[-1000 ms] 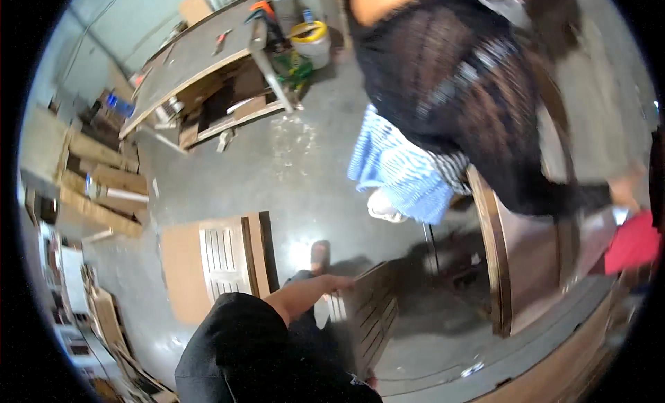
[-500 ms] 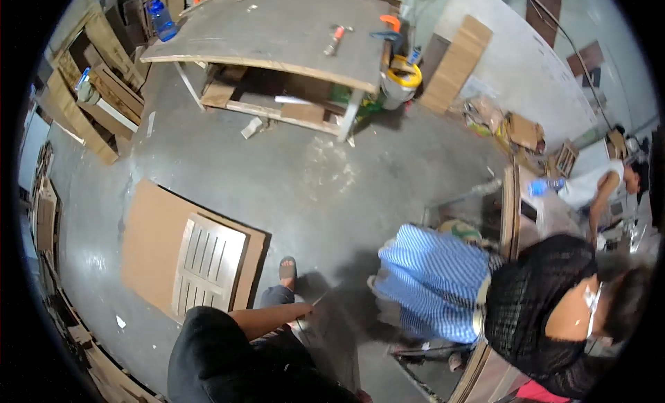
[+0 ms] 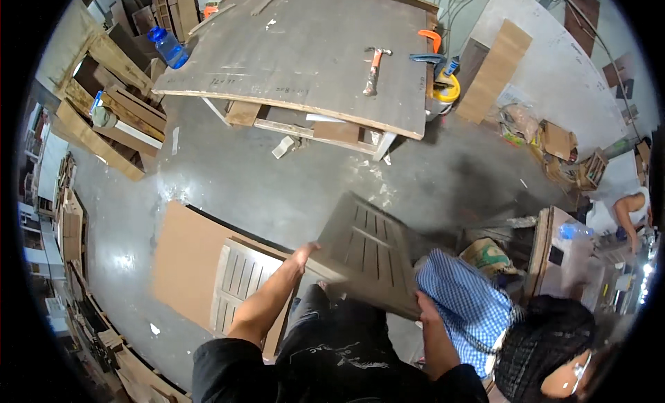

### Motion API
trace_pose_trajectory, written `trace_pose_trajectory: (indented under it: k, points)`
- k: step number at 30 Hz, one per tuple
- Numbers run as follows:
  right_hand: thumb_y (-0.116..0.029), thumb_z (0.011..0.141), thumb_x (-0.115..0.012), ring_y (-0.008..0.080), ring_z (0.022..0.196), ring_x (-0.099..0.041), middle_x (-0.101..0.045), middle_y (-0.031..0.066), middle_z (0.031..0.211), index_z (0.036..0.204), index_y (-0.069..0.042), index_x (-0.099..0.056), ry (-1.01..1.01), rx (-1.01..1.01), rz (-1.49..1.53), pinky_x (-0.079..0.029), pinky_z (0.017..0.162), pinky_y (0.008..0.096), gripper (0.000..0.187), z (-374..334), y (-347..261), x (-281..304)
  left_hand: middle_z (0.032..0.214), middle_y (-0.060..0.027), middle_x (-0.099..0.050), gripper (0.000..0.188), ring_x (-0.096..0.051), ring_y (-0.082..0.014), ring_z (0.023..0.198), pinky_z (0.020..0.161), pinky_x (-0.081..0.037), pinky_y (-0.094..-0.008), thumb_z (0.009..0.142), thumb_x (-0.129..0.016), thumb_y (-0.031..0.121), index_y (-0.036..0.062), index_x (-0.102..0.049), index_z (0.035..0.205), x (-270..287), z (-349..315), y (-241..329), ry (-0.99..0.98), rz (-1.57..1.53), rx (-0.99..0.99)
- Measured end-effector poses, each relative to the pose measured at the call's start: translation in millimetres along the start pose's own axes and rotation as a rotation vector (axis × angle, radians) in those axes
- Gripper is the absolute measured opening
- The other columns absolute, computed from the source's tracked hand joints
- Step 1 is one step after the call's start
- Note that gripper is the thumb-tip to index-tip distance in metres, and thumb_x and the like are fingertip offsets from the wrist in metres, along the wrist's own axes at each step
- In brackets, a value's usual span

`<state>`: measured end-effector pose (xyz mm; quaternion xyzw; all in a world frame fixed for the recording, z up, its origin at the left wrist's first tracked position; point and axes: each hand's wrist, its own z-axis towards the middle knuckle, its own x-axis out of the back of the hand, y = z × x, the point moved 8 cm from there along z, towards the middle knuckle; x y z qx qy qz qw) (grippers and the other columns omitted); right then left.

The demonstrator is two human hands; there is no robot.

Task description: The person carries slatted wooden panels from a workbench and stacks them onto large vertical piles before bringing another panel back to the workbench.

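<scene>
I hold a grey slatted wooden panel (image 3: 366, 254) out in front of me, tilted above the concrete floor. My left hand (image 3: 305, 252) grips its left edge and my right hand (image 3: 424, 307) grips its lower right corner. Below it on the floor lies a lighter slatted panel (image 3: 242, 282) on a brown board (image 3: 185, 257). A person in a black lace top and blue checked cloth (image 3: 465, 302) stands close at my right.
A large grey worktable (image 3: 305, 50) stands ahead with a hammer (image 3: 374, 69) and an orange-handled tool (image 3: 429, 46) on it. Wooden frames (image 3: 111, 126) are stacked at left. Boards, cardboard and boxes (image 3: 554, 147) lie at right, where another person (image 3: 630, 212) works.
My view has swung from the floor toward the worktable. The slatted panel has come up into both my hands. The person at my right has shifted from above me to lower right.
</scene>
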<state>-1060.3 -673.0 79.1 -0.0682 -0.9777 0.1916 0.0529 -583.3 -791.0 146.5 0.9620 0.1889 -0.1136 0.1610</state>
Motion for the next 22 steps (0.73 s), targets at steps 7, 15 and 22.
trace_pose_trajectory:
  k: [7, 15, 22]
  points:
    - [-0.033, 0.088, -0.062, 0.0279, 0.110, -0.055, -0.060, 0.0111, 0.118, 0.122, -0.007, -0.058, -0.056, -0.085, -0.168, -0.042, 0.096, 0.0434, 0.044, 69.8, -249.4, -52.0, 0.103, -0.0121, -0.066, 0.043, -0.064, -0.0283, 0.084, 0.076, -0.052, -0.0439, 0.087, -0.054, 0.040, 0.0056, -0.059, 0.112, -45.9, 71.4, 115.4, 0.069, -0.162, -0.049]
    - [-0.042, 0.093, -0.051, 0.0327, 0.109, -0.056, -0.045, 0.0132, 0.137, 0.131, -0.007, -0.043, -0.095, -0.019, 0.001, -0.044, 0.095, 0.0546, 0.052, 106.7, -491.5, -107.6, 0.138, -0.0175, -0.044, 0.075, -0.048, -0.0351, 0.121, 0.097, -0.043, -0.0529, 0.090, -0.046, 0.060, 0.0097, -0.030, 0.144, -75.2, 132.0, 266.3, 0.008, -0.292, -0.053]
    - [-0.059, 0.094, -0.040, 0.0281, 0.127, -0.045, -0.040, 0.0093, 0.143, 0.148, -0.016, -0.029, 0.093, 0.204, -0.096, -0.036, 0.101, 0.0556, 0.070, 137.1, -586.1, -153.4, 0.144, -0.0145, -0.042, 0.084, -0.050, -0.0373, 0.122, 0.098, -0.038, -0.0613, 0.088, -0.036, 0.071, 0.0219, -0.013, 0.152, -66.2, 123.6, 307.8, 0.139, -0.046, -0.285]
